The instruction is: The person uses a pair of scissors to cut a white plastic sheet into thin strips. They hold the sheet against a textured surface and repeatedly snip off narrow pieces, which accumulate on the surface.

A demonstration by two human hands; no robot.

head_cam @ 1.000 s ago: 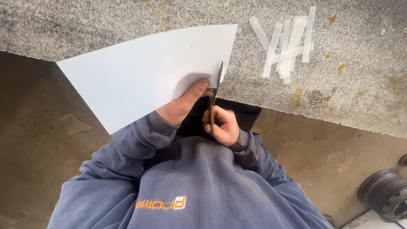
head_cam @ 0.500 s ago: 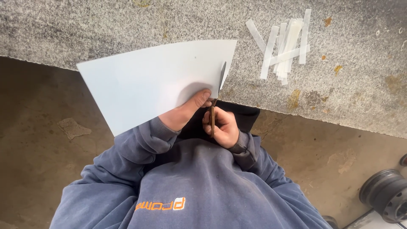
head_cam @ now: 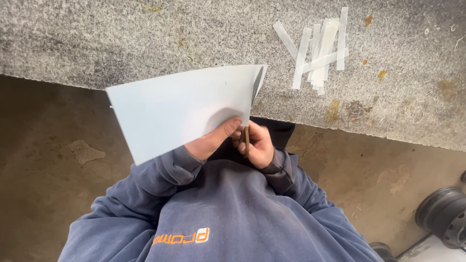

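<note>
Nearest us, our left hand point(head_cam: 213, 140) pinches the near edge of the pale blue sheet of paper point(head_cam: 179, 109) with closed fingers, thumb on top, while our right hand point(head_cam: 256, 143) just beside it is closed round the brown handles of the dark-bladed scissors point(head_cam: 252, 104). The blades run straight away from us along the sheet's right edge, out over the speckled grey granite tabletop point(head_cam: 97, 39), where the cut white paper strips point(head_cam: 318, 53) lie farther off to the right.

A smooth, matt sheet of pale blue-white paper point(head_cam: 179, 109) is seen against a rough, speckled grey stone slab point(head_cam: 121, 39). At two o'clock from the sheet, thin white paper strips point(head_cam: 318, 51) with a matt finish are seen. A dark metal scissor blade point(head_cam: 257, 83) is shown at the sheet's edge. Soft, matt navy cloth point(head_cam: 233, 208) is shown at six o'clock, over rough, stained brown concrete floor point(head_cam: 43, 160).
</note>
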